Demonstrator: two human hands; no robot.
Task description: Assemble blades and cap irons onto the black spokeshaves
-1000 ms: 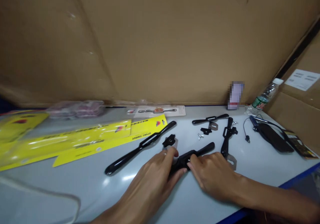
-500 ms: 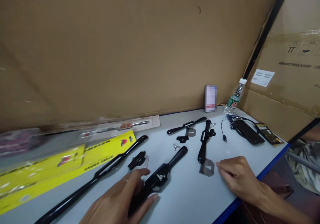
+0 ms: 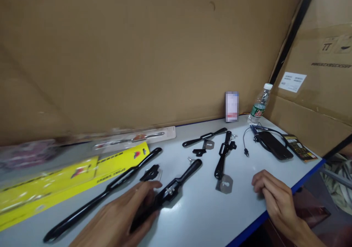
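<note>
My left hand (image 3: 118,214) is closed around the near handle of a black spokeshave (image 3: 177,184). Two small silver thumbscrews (image 3: 169,191) show at its middle. Just beyond my fingers lie a black cap plate (image 3: 150,172) and part of a grey blade under it. A longer black spokeshave (image 3: 107,192) rests to the left of this hand. My right hand (image 3: 277,197) is loosely closed near the table's right edge, with nothing seen in it. Nearest to it is a grey slotted blade (image 3: 226,184), beside the handle of another black spokeshave (image 3: 222,155).
Farther back lie a small spokeshave (image 3: 205,137), a blade (image 3: 209,144), a cap plate (image 3: 199,152) and a wing screw (image 3: 190,160). Yellow packages (image 3: 121,162) cover the left. A bottle (image 3: 258,105), phones (image 3: 275,145) and cable stand at right. Cardboard (image 3: 137,56) walls the back.
My right hand has drawn to the right, away from the slotted blade. My left hand and its spokeshave have shifted slightly left and nearer. The view has moved a little.
</note>
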